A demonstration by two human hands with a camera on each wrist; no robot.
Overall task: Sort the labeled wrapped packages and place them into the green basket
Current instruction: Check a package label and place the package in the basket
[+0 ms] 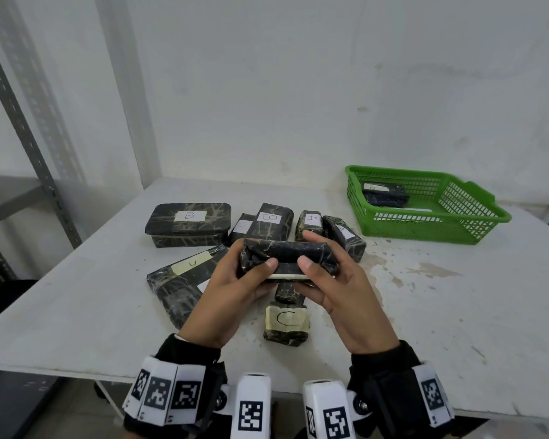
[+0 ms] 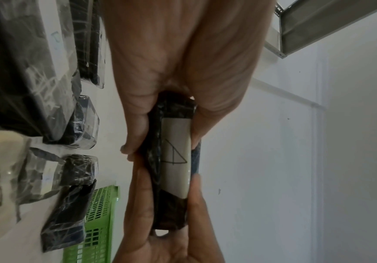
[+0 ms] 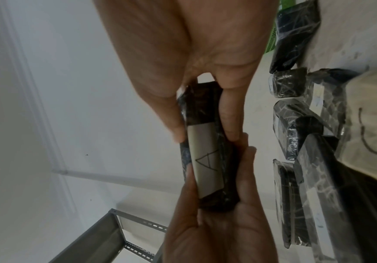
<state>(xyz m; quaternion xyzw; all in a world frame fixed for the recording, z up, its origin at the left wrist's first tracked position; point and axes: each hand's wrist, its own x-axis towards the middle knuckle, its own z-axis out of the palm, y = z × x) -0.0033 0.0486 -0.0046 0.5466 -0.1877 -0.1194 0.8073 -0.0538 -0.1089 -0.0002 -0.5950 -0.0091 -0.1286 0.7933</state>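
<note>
Glossy black oblong package (image 1: 287, 253)

A white table (image 1: 425, 296) stands pushed into the corner of a room, its top scuffed and blotched with brownish stains toward its right side. Behind the table rise plain white walls (image 1: 298, 90) (faintly marked and smudged), meeting in a corner above its far left edge. Left of the table stands a grey metal shelving rack (image 1: 29, 153) with perforated uprights. Under the table's near edge shows pale floor (image 1: 76, 416). The light is soft and even.
</note>
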